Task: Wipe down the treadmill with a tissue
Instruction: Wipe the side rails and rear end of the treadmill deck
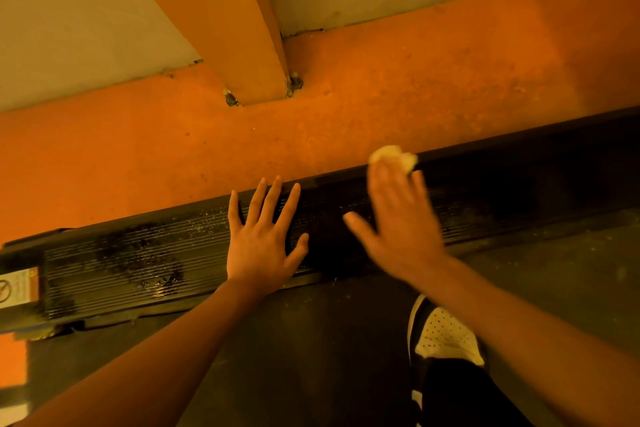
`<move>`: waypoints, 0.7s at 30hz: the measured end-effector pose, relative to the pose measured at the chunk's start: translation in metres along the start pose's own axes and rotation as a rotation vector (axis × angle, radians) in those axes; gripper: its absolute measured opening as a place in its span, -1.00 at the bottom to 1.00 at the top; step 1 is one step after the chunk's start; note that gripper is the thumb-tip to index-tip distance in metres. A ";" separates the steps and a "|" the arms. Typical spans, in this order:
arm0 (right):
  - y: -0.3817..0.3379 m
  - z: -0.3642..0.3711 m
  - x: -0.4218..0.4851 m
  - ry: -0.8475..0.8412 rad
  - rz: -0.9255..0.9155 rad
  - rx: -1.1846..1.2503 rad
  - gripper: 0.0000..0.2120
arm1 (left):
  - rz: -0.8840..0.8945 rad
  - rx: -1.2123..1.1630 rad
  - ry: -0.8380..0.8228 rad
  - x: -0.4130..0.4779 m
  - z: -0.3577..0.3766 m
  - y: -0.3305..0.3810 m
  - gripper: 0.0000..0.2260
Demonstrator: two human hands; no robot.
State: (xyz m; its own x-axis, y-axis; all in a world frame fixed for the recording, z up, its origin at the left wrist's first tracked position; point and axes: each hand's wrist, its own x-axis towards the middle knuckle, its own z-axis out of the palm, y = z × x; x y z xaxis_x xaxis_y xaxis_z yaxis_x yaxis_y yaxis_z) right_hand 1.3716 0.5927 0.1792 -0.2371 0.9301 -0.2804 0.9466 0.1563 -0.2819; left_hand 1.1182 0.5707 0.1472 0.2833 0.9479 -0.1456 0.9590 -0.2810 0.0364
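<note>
The treadmill's black ribbed side rail (149,260) runs across the view from lower left to upper right, with wet patches and pale specks on its left part. My left hand (259,239) lies flat on the rail, fingers spread, holding nothing. To its right, my right hand (398,218) is blurred over the rail and presses a crumpled pale tissue (393,155) under its fingertips at the rail's far edge. The dark treadmill belt (311,350) lies below the rail.
Beyond the rail is an orange floor (173,146), where an orange post (239,45) is bolted in front of a pale wall. A warning sticker (17,288) marks the rail's left end. My shoe (443,333) with a white dotted top stands on the belt.
</note>
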 end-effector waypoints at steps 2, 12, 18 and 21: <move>-0.043 0.017 -0.003 -0.071 -0.167 0.005 -0.16 | 0.004 -0.007 -0.010 0.000 0.000 -0.001 -0.32; 0.087 -0.009 -0.037 -0.044 -0.003 -0.104 -0.21 | -0.004 -0.025 0.007 0.000 0.000 0.000 -0.33; 0.018 0.000 -0.026 -0.023 0.068 -0.001 -0.09 | -0.012 -0.029 -0.007 -0.001 0.000 0.000 -0.33; -0.045 0.014 -0.019 -0.126 -0.178 0.029 -0.06 | -0.014 -0.018 -0.014 0.001 0.000 -0.001 -0.32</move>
State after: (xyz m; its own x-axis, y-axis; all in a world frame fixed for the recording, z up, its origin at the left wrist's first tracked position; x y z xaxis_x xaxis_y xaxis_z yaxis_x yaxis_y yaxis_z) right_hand 1.3309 0.5630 0.1841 -0.4266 0.8398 -0.3357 0.8813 0.3026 -0.3629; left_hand 1.1173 0.5716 0.1471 0.2702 0.9495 -0.1596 0.9628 -0.2652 0.0526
